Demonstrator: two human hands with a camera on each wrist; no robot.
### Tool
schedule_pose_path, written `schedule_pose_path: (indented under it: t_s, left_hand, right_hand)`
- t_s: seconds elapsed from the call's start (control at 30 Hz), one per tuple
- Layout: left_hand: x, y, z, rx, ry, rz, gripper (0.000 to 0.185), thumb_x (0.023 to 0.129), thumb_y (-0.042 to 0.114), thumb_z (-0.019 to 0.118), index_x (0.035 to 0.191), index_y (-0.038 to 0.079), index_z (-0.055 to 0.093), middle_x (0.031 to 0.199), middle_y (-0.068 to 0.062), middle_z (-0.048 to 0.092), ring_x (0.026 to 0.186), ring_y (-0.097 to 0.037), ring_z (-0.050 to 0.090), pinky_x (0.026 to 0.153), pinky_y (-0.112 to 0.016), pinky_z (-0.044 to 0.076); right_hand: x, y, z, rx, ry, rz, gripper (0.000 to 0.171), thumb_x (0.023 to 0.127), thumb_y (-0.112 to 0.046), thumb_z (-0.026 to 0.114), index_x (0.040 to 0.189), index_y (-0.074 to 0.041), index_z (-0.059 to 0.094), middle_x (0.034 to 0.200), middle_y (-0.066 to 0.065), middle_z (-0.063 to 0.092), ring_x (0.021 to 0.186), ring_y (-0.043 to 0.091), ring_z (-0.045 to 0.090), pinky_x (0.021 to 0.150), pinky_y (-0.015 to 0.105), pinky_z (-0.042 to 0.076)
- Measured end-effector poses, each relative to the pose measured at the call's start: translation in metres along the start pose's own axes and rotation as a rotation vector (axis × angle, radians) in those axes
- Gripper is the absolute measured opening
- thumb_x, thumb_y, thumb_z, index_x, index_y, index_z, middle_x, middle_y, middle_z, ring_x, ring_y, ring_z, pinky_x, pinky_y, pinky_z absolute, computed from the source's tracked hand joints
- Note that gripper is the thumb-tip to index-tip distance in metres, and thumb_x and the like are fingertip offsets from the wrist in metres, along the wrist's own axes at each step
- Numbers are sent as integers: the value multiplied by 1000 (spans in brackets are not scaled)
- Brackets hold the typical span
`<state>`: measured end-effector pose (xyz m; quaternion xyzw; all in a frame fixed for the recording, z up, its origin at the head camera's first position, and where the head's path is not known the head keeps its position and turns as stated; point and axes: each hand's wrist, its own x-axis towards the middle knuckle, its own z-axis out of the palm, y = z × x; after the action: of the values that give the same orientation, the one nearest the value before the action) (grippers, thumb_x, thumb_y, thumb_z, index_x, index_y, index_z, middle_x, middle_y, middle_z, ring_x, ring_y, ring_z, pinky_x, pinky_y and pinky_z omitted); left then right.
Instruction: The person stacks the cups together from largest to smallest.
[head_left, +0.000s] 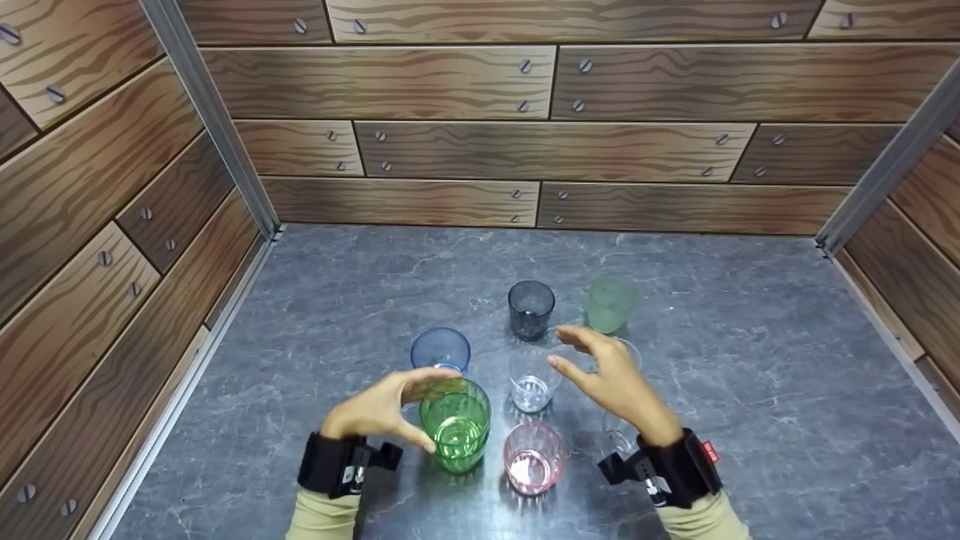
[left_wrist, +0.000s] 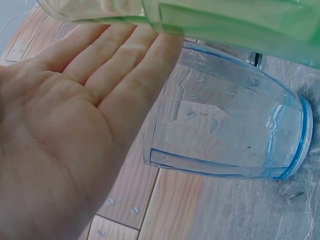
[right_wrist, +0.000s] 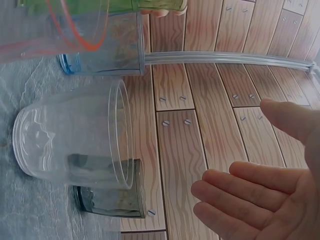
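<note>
My left hand (head_left: 379, 405) is at the left side of a green glass (head_left: 466, 424), its fingers over the far rim and its thumb by the near side. In the left wrist view the fingers look nearly straight, their tips at the green glass (left_wrist: 240, 30). A blue glass (head_left: 439, 349) stands just beyond that hand. Above the glasses on the right, my right hand (head_left: 619, 379) hovers with thumb and fingers spread and nothing between them. Left of it stands a clear glass (head_left: 531, 390); two more clear glasses are partly hidden beneath the hand and wrist.
A pink glass (head_left: 534, 459) stands at the front, right of the green one. Farther back are a dark grey glass (head_left: 531, 306) and a pale green glass (head_left: 610, 304). Wood-patterned walls (head_left: 450, 146) enclose the grey marbled surface (head_left: 337, 300).
</note>
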<state>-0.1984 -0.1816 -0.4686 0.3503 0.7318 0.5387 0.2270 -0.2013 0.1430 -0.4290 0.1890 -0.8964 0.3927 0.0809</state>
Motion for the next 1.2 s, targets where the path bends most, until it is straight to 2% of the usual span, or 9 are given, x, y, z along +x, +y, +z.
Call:
schedule_pose_path:
  t_s: [0.37,0.63,0.83,1.2]
  left_hand:
    - [1,-1,0,-19,0,-10,87,65,11,80,140,12,36,144,-9,44,134,-25,42,112,-18,35]
    - [1,-2,1,-8,3,14,86,66,11,80,139,12,36,143,-10,46,133,-27,43,113,-22,35]
    - [1,-2,0,-12,5,-4,86,66,12,80,139,13,36,144,-8,45,134,-25,42,113,-20,35]
    - [1,0,-1,-14,-1,3,85,66,11,80,139,13,37,143,-9,45,133,-25,43,113,-22,36]
  right_hand:
    - [3,-6,6,-17,-31,-20,49,82,-26,67,123,-2,55,119,17,63,109,29,62,96,41,52]
    - [5,-13,10,-14,-59,-53,49,84,-27,65,123,0,54,119,18,63,108,31,61,95,43,52]
    - [5,-18,15,-49,-102,-69,52,84,-31,64,126,-3,52,123,17,61,110,30,60,96,43,52]
    - [6,-28,25,-67,-135,-119,51,85,-34,63,125,-4,54,123,15,61,109,30,60,95,45,52]
